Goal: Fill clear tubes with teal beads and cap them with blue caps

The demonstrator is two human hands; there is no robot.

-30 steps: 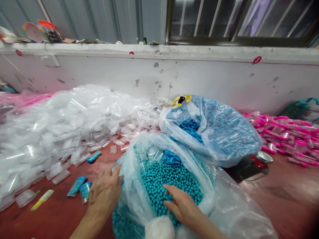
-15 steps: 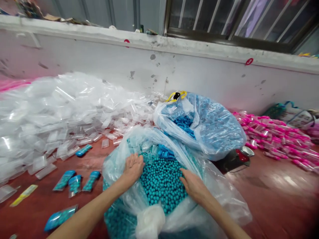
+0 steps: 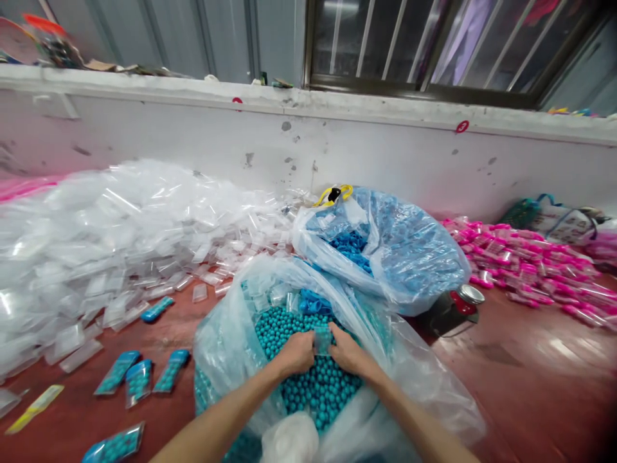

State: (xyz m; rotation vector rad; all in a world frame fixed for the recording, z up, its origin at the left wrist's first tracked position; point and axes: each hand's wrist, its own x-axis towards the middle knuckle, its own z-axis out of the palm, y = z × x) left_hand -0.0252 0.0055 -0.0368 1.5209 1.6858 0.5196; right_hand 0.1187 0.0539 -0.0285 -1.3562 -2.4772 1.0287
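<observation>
A big clear plastic bag lies open in front of me, full of small teal beads. Both hands are inside its mouth, over the beads. My left hand and my right hand meet at the middle and together pinch a small clear packet. Some empty clear packets and blue caps rest on the beads at the far side of the bag.
A second bag with blue pieces stands behind. A large heap of clear packets covers the left. Filled teal packets lie on the red floor. Pink packets pile at right by a small scale.
My hands have come together from the bag's two sides to the middle and closed on a small clear packet. The view has shifted a little.
</observation>
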